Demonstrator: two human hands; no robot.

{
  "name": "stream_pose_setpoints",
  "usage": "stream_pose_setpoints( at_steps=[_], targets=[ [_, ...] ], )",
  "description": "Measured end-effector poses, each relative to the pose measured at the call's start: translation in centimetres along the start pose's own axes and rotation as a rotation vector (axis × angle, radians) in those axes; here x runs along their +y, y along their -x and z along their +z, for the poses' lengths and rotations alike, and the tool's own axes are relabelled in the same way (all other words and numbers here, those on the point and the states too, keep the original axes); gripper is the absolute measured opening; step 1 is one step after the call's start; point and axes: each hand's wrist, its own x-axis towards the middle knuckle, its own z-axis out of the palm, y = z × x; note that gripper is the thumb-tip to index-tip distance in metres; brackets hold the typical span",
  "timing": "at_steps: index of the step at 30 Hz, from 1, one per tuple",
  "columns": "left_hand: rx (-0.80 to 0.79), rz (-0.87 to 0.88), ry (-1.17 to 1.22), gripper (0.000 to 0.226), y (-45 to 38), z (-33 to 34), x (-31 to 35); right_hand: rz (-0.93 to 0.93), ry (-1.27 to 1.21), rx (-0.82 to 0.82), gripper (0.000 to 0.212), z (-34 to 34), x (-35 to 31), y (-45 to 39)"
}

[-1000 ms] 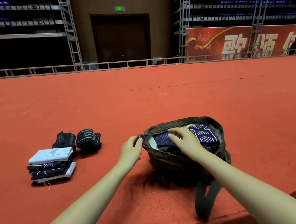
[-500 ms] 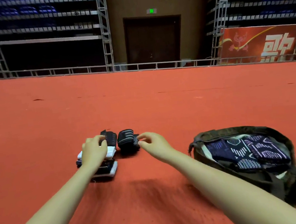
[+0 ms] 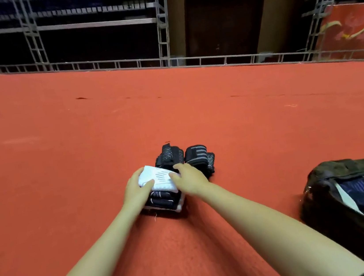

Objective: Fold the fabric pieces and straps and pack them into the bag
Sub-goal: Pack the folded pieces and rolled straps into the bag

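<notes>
While the bag (image 3: 336,189) sits off right, my left hand (image 3: 134,190) and right hand (image 3: 190,178) grip the folded fabric stack (image 3: 162,191) from both sides.

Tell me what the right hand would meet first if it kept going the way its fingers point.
Probably the rolled black straps just beyond the right hand, which grips the folded stack; depth is unclear.
</notes>
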Motion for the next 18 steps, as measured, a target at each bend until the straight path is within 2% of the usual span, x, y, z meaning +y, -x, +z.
stream_pose_setpoints(
  at_steps=[3,5,10,14,18],
  targets=[
    [-0.073,0.064,0.05,0.048,0.4,-0.2,-1.3,-0.039,0.062,-0.004,0.024,0.0,0.6,-0.4],
    [-0.093,0.034,0.065,0.046,0.5,-0.3,-2.0,-0.052,-0.003,-0.031,0.021,0.0,0.7,-0.4],
    [-0.12,-0.008,0.035,0.047,0.7,-0.1,-3.1,-0.083,-0.17,-0.159,0.054,0.7,-0.8,0.7],
    [-0.131,0.058,-0.046,0.047,1.8,0.1,-2.9,-0.076,-0.249,-0.221,0.056,0.7,-1.5,1.1],
    [-0.06,0.159,-0.159,0.052,2.8,0.1,-1.4,-0.069,-0.156,-0.129,0.062,1.2,-1.7,1.9]
  ],
)
